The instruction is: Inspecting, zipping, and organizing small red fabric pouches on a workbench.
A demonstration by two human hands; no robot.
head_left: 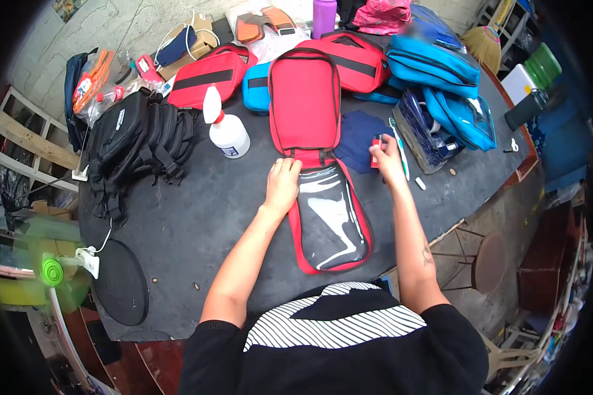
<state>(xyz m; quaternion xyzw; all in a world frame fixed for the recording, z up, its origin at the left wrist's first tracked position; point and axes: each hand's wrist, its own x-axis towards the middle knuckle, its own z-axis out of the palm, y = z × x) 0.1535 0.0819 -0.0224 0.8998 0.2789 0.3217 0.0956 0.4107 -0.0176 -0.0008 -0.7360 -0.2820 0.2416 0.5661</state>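
A red zip pouch (306, 105) lies opened flat on the dark grey table (191, 217), its clear plastic flap (329, 217) toward me. My left hand (282, 184) rests palm down on the hinge between the pouch's two halves. My right hand (387, 160) is closed around a small red object (376, 143) just right of the pouch, above a dark blue cloth (357, 137). A white and teal toothbrush (399, 148) lies beside that hand.
A white spray bottle (225, 128) stands left of the pouch, a black backpack (138, 141) farther left. Red pouches (207, 76) and blue pouches (441, 66) pile at the back. A clear blue case (425, 131) sits right. A stool (487, 263) stands beyond the table's right edge.
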